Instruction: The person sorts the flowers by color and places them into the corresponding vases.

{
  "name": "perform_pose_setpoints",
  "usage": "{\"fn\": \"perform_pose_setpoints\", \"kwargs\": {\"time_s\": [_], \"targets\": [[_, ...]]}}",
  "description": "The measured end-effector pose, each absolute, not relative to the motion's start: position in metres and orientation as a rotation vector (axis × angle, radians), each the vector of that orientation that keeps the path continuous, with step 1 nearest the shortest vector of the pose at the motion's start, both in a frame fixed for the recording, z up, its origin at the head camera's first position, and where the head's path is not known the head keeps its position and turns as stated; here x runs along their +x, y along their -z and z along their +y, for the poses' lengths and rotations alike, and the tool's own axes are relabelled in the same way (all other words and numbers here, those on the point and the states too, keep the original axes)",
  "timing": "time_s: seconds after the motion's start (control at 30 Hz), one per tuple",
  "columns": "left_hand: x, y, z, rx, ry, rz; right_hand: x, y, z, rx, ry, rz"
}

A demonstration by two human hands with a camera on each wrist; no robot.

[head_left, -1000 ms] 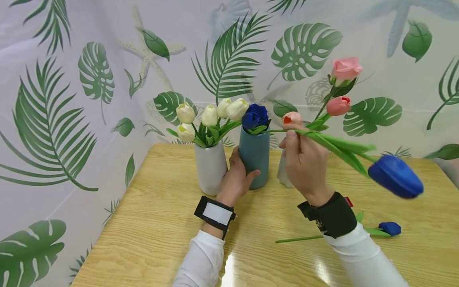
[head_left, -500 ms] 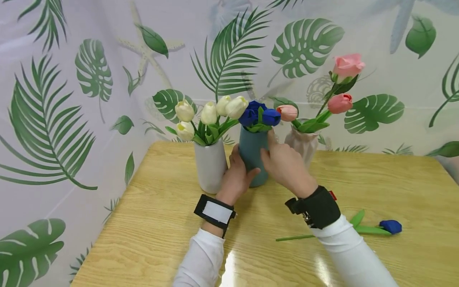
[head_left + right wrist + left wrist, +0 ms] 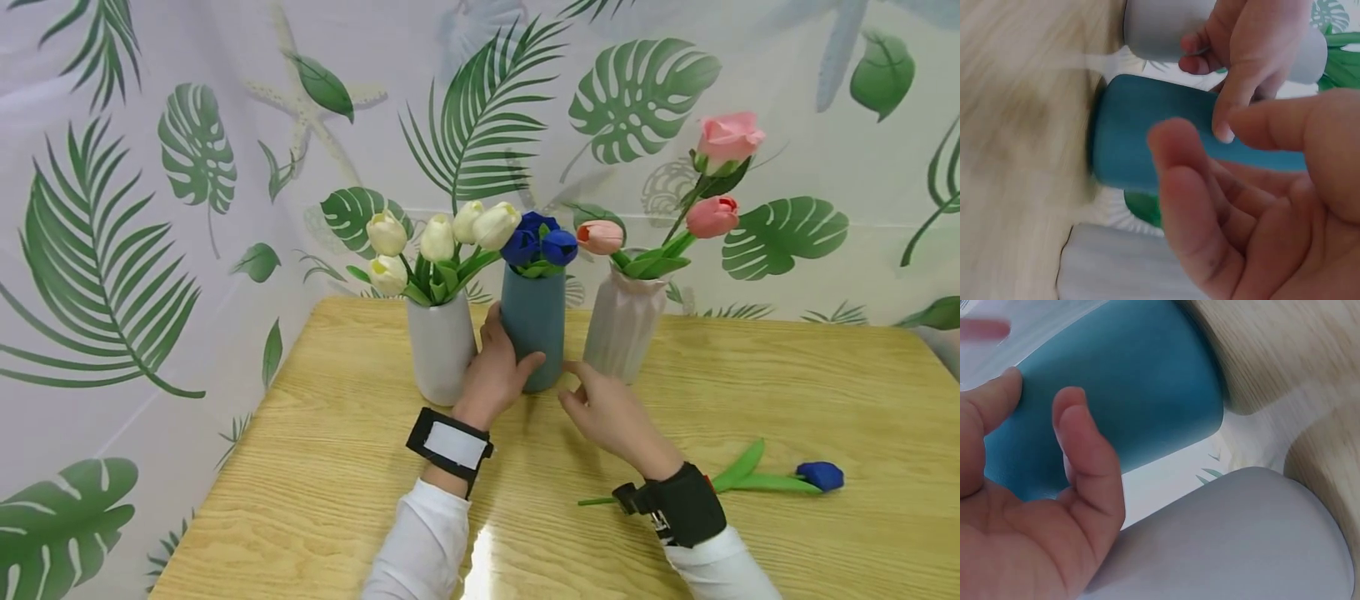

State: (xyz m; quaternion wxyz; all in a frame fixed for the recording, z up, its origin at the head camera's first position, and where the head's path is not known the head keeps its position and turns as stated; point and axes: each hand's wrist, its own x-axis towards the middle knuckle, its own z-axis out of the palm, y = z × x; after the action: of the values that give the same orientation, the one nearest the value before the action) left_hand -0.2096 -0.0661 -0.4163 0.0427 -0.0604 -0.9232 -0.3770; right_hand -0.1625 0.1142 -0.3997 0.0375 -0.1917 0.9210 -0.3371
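The blue vase (image 3: 534, 321) stands upright in the middle and holds blue flowers, among them a blue tulip (image 3: 558, 247). My left hand (image 3: 491, 375) grips its lower left side, thumb across the front and fingers reaching behind. In the left wrist view the blue vase (image 3: 1135, 381) lies right behind the thumb and fingers. My right hand (image 3: 615, 417) is low on the right, between the blue vase and the pleated vase, fingers loosely bent and holding nothing. A single blue tulip (image 3: 821, 476) lies on the table at the right, its stem partly hidden behind the right wrist.
On the left a white vase (image 3: 441, 354) of white tulips (image 3: 437, 239) stands close beside the left hand. A pale pleated vase (image 3: 626, 325) with pink flowers (image 3: 712, 217) stands on the right. A leaf-patterned cloth (image 3: 285, 225) hangs behind the wooden table (image 3: 322, 467).
The blue tulip that my right hand held has gone into the blue vase. That hand has let go and moved down toward the table. My left hand has stayed on the vase.
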Motion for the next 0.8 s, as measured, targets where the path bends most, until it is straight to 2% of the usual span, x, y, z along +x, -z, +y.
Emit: {"fn": "perform_pose_setpoints", "kwargs": {"time_s": [0.23,0.53,0.8], "targets": [[-0.209,0.415,-0.065,-0.174,1.151,-2.835,-0.145,0.409,0.141,-0.585,0.911,2.73],[-0.208,0.41,-0.067,-0.205,1.055,-2.857,-0.133,0.406,0.169,-0.394,0.667,2.602],[-0.206,0.408,-0.068,-0.197,1.082,-2.876,-0.13,0.411,0.186,-0.361,0.609,2.498]]}}
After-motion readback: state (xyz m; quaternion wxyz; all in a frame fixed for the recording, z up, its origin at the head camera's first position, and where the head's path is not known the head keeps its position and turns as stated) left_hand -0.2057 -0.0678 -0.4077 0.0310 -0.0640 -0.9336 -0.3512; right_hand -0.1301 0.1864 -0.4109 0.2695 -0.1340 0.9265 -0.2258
